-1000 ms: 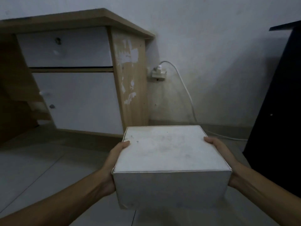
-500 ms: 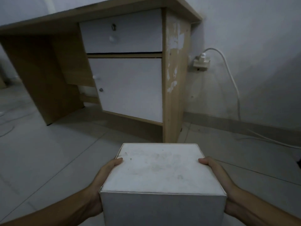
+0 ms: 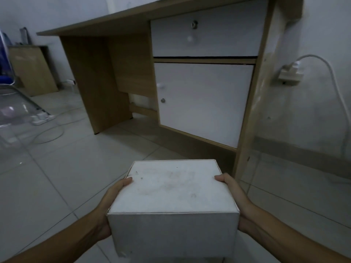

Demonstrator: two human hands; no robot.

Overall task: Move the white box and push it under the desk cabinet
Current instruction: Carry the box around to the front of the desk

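I hold a white box (image 3: 171, 194) with a dusty lid low in the middle of the view, above the tiled floor. My left hand (image 3: 112, 200) grips its left side and my right hand (image 3: 232, 196) grips its right side, thumbs on the lid. Ahead stands a wooden desk with a white drawer and a white cabinet door (image 3: 203, 103). A dark gap (image 3: 190, 143) runs under the cabinet, just beyond the box. The box's underside is hidden.
The desk's open knee space (image 3: 114, 103) lies to the left of the cabinet. A wall socket (image 3: 289, 73) with a white cable (image 3: 340, 95) is at the right. A power strip (image 3: 42, 117) and cords lie on the floor at left, near a clear chair (image 3: 11, 114).
The view has swung left and closer to the desk, so the cabinet now sits straight ahead of the box. Both hands keep the same grip on the box.
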